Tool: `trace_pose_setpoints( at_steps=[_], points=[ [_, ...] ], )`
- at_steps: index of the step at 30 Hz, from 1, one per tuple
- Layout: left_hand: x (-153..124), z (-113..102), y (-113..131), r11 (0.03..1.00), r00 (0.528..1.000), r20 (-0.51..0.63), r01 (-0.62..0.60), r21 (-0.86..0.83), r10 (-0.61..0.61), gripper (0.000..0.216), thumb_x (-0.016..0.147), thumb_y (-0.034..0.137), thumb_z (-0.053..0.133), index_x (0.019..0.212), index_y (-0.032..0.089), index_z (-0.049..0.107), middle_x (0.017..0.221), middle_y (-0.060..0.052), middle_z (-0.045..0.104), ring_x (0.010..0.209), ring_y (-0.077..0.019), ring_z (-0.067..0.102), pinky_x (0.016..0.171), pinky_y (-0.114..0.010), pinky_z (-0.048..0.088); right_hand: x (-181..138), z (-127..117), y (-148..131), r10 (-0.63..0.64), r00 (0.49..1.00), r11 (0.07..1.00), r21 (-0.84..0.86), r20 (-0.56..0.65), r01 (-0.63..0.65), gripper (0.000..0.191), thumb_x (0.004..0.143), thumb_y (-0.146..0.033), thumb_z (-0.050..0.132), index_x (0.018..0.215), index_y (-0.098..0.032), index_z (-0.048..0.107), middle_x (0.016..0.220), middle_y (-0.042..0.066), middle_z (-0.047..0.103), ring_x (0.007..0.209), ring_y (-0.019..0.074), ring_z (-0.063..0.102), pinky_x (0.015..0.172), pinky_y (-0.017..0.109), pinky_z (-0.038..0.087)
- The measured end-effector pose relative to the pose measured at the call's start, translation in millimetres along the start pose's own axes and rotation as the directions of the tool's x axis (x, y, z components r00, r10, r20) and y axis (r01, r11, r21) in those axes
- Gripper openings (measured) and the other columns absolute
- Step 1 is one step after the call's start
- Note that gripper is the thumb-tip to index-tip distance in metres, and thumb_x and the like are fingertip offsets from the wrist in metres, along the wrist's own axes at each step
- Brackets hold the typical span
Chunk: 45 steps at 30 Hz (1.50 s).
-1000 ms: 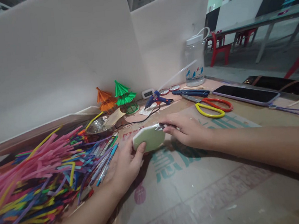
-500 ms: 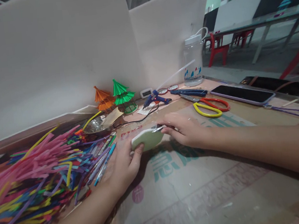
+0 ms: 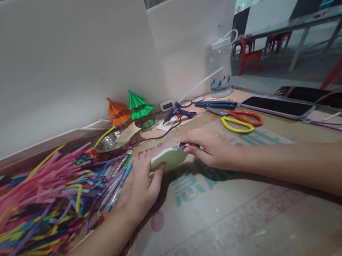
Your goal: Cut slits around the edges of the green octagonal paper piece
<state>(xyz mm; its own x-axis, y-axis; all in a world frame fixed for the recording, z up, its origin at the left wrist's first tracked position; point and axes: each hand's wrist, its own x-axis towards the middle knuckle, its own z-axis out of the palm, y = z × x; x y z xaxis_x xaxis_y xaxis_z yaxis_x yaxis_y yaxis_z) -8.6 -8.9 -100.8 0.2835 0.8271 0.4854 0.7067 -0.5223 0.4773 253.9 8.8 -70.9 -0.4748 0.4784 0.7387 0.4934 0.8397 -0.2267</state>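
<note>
My left hand [image 3: 142, 188] grips a pale green foam piece [image 3: 168, 159] by its near left edge, thumb on top, holding it just above the cardboard sheet [image 3: 216, 212]. My right hand [image 3: 211, 148] is closed around a small metal blade or cutter [image 3: 179, 146] whose tip touches the foam's top right edge. The tool's handle is hidden inside the fingers.
A heap of coloured straws and strips [image 3: 40, 198] lies at the left, with a metal bowl [image 3: 111, 142] behind. Orange [image 3: 118, 112] and green [image 3: 138, 105] paper pagodas, a blue glue gun [image 3: 178, 112], scissors [image 3: 239, 121], a phone [image 3: 277, 108] and a plastic jar [image 3: 220, 72] line the back.
The foam piece has tilted flatter and sunk slightly toward the cardboard. Both hands stay on it, the right one with the blade at its top edge.
</note>
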Motion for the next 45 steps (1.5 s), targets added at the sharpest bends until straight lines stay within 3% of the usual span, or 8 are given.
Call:
trace_pose_setpoints(
  at_steps=[6, 14, 20, 28, 34, 45],
  points=[
    [-3, -6, 10, 0.997, 0.996, 0.089, -0.023, 0.080, 0.016, 0.033, 0.100, 0.043, 0.045, 0.122, 0.023, 0.061, 0.109, -0.008, 0.072, 0.108, -0.0262, 0.064, 0.096, -0.041, 0.049, 2, -3, -7, -0.069, 0.998, 0.997, -0.038, -0.011, 0.068, 0.028, 0.102, -0.030, 0.048, 0.109, -0.012, 0.068, 0.094, 0.012, 0.074, 0.084, 0.0226, 0.066, 0.074, 0.034, 0.051],
    [-2, -8, 10, 0.995, 0.994, 0.104, -0.032, 0.090, 0.023, 0.038, 0.100, 0.044, 0.044, 0.130, 0.024, 0.057, 0.118, -0.009, 0.070, 0.116, -0.0276, 0.061, 0.100, -0.043, 0.048, 2, -4, -8, -0.088, 0.996, 0.995, -0.043, -0.006, 0.088, 0.027, 0.102, -0.030, 0.049, 0.107, -0.012, 0.068, 0.091, 0.012, 0.073, 0.081, 0.0222, 0.064, 0.071, 0.033, 0.048],
    [-2, -8, 12, 0.994, 0.995, 0.095, -0.031, 0.100, 0.021, 0.035, 0.100, 0.043, 0.045, 0.124, 0.022, 0.060, 0.115, -0.009, 0.071, 0.112, -0.0270, 0.063, 0.097, -0.041, 0.049, 2, -3, -7, -0.090, 0.996, 0.996, 0.013, 0.011, 0.090, 0.028, 0.104, -0.028, 0.044, 0.107, -0.013, 0.068, 0.092, 0.010, 0.074, 0.085, 0.0210, 0.065, 0.075, 0.033, 0.049],
    [-1, -6, 11, 0.996, 0.997, 0.060, -0.049, 0.076, 0.045, 0.033, 0.099, 0.039, 0.046, 0.124, 0.022, 0.060, 0.115, -0.009, 0.071, 0.111, -0.0258, 0.064, 0.096, -0.039, 0.050, 1, -1, -5, -0.001, 1.000, 1.000, 0.004, 0.005, 0.001, 0.029, 0.102, -0.031, 0.047, 0.110, -0.012, 0.068, 0.097, 0.012, 0.074, 0.088, 0.0221, 0.067, 0.077, 0.034, 0.051],
    [-3, -9, 13, 0.986, 0.992, 0.117, -0.058, 0.155, 0.039, 0.033, 0.100, 0.043, 0.043, 0.118, 0.023, 0.062, 0.109, -0.009, 0.071, 0.107, -0.0277, 0.063, 0.094, -0.043, 0.049, 3, -3, -10, -0.093, 0.996, 0.996, 0.006, 0.005, 0.093, 0.027, 0.102, -0.028, 0.047, 0.109, -0.011, 0.068, 0.096, 0.012, 0.075, 0.087, 0.0223, 0.067, 0.076, 0.034, 0.051],
    [-2, -9, 19, 0.985, 0.992, 0.121, -0.040, 0.169, 0.020, 0.035, 0.100, 0.043, 0.042, 0.118, 0.021, 0.063, 0.110, -0.010, 0.071, 0.109, -0.0284, 0.062, 0.093, -0.043, 0.050, 4, -3, -9, -0.114, 0.993, 0.993, 0.000, -0.004, 0.114, 0.028, 0.104, -0.029, 0.046, 0.111, -0.013, 0.068, 0.094, 0.010, 0.075, 0.084, 0.0206, 0.065, 0.073, 0.033, 0.051]
  ],
)
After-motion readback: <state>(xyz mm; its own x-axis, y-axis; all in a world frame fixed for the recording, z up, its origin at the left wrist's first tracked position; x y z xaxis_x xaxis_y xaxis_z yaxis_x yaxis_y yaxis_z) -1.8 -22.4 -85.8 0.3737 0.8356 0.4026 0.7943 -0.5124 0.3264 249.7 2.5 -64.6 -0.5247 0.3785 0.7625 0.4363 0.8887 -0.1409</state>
